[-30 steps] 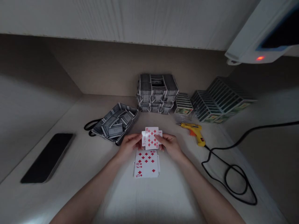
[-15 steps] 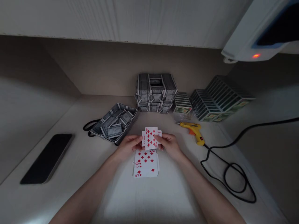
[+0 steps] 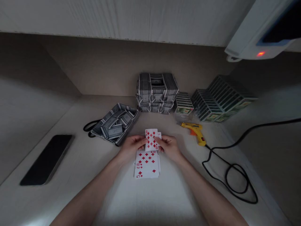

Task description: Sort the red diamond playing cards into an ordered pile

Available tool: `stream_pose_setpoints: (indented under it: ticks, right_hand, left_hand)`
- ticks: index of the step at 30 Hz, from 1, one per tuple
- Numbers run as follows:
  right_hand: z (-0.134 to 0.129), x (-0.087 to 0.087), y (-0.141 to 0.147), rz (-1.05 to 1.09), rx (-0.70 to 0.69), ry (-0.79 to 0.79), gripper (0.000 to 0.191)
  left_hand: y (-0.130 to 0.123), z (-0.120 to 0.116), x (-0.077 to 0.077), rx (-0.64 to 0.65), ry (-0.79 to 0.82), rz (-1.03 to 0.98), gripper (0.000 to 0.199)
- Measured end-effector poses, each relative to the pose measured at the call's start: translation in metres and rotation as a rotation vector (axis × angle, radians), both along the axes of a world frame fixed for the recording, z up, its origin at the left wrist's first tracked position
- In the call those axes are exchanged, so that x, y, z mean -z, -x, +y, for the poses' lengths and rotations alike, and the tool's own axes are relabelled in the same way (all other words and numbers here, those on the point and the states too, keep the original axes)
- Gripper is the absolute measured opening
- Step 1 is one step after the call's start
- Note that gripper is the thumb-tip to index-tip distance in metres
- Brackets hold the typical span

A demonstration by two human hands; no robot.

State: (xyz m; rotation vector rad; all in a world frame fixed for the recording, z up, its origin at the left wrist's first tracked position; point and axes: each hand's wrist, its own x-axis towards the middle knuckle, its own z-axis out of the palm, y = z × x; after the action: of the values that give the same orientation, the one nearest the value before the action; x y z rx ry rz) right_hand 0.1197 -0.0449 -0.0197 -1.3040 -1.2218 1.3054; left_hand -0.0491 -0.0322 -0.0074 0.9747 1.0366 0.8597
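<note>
Both hands meet above the middle of the table around playing cards (image 3: pixel 150 139). The front card is a ten of diamonds, upright, and another card peeks out behind its right edge. My left hand (image 3: pixel 133 146) is closed, its thumb pressing the left edge of the ten. My right hand (image 3: pixel 169 147) pinches the cards from the right, its thumb lying on the ten's face. Just below the hands, a loose pile of face-up diamond cards (image 3: pixel 147 166) rests on the table. The fingers behind the cards are mostly hidden.
A black phone (image 3: pixel 47 160) lies at left. Behind my left hand stands an open tray made of cards (image 3: pixel 114 125) with loose cards inside. Stacked card-built boxes (image 3: pixel 156 91) stand at the back. At right are card packs (image 3: pixel 209 105), a yellow glue gun (image 3: pixel 196 130) and its coiled black cable (image 3: pixel 235 175).
The card behind the ten no longer sticks out on the left, and my left fingers now reach the ten's edge. The held cards have shifted slightly left. The pile has not changed.
</note>
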Motion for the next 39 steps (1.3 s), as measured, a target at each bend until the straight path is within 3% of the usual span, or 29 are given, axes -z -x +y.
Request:
stream_pose_setpoints:
  ticks: [7, 13, 24, 34, 39]
  right_hand:
    - [0.000, 0.004, -0.001, 0.014, -0.021, -0.003, 0.039]
    - [-0.001, 0.000, -0.001, 0.019, -0.039, 0.006, 0.038]
    - [-0.006, -0.002, 0.004, -0.014, -0.087, 0.014, 0.037]
    - [-0.010, -0.003, 0.007, -0.041, -0.124, 0.024, 0.042]
    - [-0.010, -0.008, 0.008, 0.005, -0.137, 0.027, 0.041]
  left_hand:
    - [-0.002, -0.002, -0.005, -0.049, 0.006, 0.011, 0.025]
    - [-0.004, -0.003, -0.001, -0.111, -0.004, 0.031, 0.023]
    - [-0.007, -0.004, -0.001, -0.219, -0.015, 0.064, 0.030]
    - [-0.010, -0.006, 0.008, -0.258, -0.385, 0.419, 0.042]
    - [-0.010, -0.008, 0.013, -0.216, -0.458, 0.559, 0.040]
